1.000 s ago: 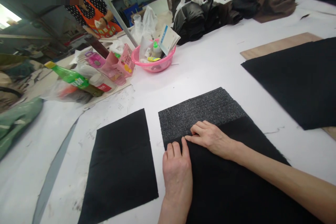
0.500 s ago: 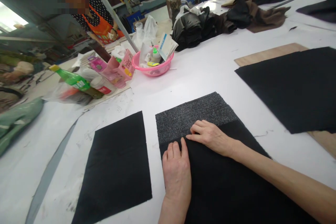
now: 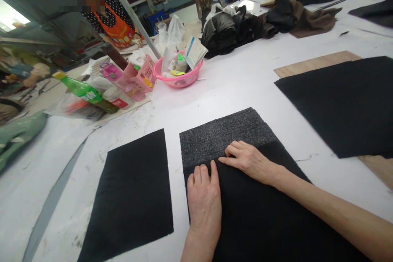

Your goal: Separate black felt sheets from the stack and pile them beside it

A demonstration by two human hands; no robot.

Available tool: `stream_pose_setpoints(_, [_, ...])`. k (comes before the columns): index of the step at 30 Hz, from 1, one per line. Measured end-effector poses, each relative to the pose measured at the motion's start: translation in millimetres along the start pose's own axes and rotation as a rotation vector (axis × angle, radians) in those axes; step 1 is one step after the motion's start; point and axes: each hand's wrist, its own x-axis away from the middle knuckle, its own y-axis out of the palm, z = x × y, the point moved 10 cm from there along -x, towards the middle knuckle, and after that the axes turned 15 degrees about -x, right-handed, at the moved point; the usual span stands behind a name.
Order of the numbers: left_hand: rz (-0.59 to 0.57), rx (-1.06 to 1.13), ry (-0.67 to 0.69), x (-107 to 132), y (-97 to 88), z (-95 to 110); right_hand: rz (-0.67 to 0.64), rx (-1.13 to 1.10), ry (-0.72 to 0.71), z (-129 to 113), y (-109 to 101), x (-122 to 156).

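A black fabric piece [image 3: 264,208] lies on the white table [image 3: 233,86], partly covering a grey textured fabric piece [image 3: 224,135] whose far end shows beyond it. My left hand [image 3: 204,200] rests flat on the black piece near its far edge, fingers together and stretched out. My right hand [image 3: 248,159] lies beside it at the same edge, fingers curled slightly and pressing on the fabric where black meets grey. A separate black fabric rectangle [image 3: 132,196] lies to the left, apart from both hands.
A larger black fabric sheet [image 3: 344,102] lies on a brown board [image 3: 310,63] at right. A pink basin [image 3: 181,77] of small items, a pink carton [image 3: 144,75] and a green bottle [image 3: 84,92] stand at back left. Dark clothes [image 3: 245,24] are heaped behind. Another person [image 3: 113,16] stands at far left.
Both hands have stayed at the black fabric's far edge with barely any shift. The view has drifted slightly, so everything sits a little lower and to the left.
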Motion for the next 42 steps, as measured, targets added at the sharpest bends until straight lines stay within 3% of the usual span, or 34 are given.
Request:
stream_pose_setpoints(7, [0.046, 0.050, 0.085, -4, -1.2, 13, -0.009, 0.005, 0.024, 2, 0, -1])
stream_pose_setpoints(18, [0.029, 0.031, 0.076, -1, 1.0, 12, 0.090, -0.117, 0.043, 13, -6, 4])
stream_pose_setpoints(26, [0.008, 0.040, 0.076, -5, -0.2, 12, 0.031, -0.072, 0.040, 10, -5, 3])
stream_pose_setpoints(37, [-0.041, 0.012, 0.091, -13, -4.2, 14, 0.004, -0.047, 0.066, 31, -27, 26])
stream_pose_setpoints(42, [0.010, 0.062, 0.137, -16, -6.1, 21, -0.001, -0.061, 0.059, 32, -30, 29])
